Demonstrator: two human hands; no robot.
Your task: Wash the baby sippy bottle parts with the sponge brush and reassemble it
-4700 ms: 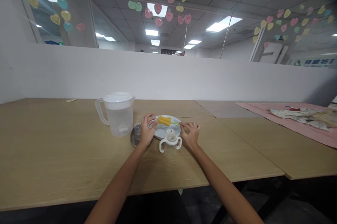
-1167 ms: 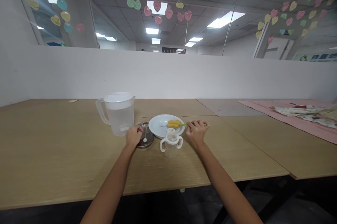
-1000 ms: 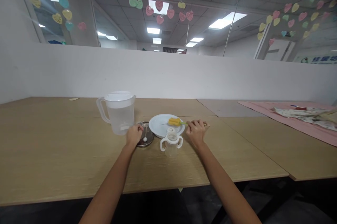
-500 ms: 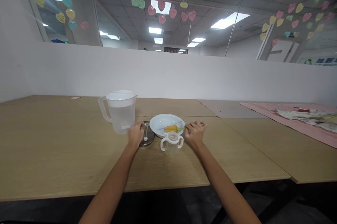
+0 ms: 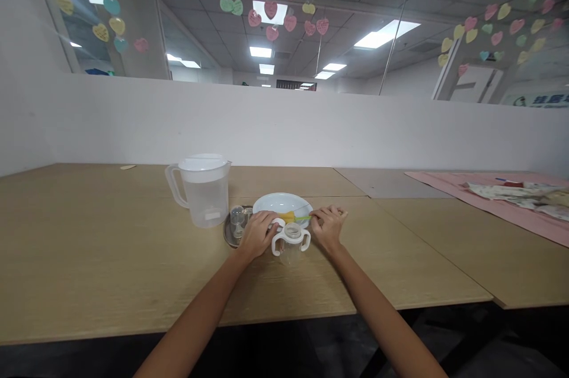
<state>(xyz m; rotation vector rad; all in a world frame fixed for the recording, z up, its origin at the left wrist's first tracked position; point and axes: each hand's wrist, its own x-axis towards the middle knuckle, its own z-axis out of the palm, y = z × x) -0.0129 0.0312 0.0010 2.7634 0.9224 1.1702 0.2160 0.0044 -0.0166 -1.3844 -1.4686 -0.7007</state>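
With our right hand, we pinch the yellow brush by its green stem, its head left of those fingers at the bowl. Our left hand pinches a white ring beside the bottle.

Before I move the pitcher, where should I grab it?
Take the pitcher by its handle, I'd say, coming from your left: the loop sticks out on that side, the pitcher stands upright, and the spout and tray are on the right.
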